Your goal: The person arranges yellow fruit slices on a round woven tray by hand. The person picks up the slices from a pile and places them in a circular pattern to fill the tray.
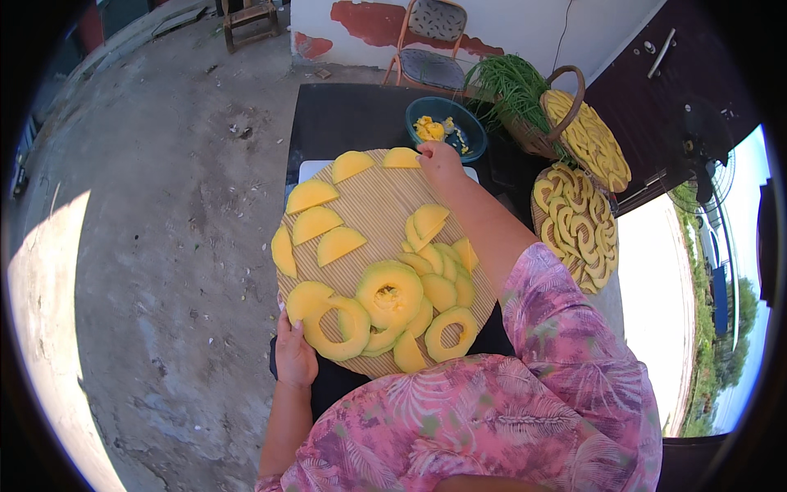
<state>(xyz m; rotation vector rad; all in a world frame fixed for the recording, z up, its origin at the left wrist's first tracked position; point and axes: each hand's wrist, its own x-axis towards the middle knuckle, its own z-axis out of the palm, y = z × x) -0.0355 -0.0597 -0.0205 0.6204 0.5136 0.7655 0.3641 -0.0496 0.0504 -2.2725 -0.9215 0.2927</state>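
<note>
Yellow slice (399, 157), partly behind right hand (441, 167)

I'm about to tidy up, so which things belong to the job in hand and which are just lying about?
Job: yellow slices, round mat, black table; probably bowl of scraps, curved slices at right.

Apparently lying about: chair, fan, wooden stool, basket of greens.

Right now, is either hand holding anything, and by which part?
The right hand has its fingertips at the right end of a yellow slice; the left hand is at the round tray's left edge. Whether either grips is unclear.
</note>
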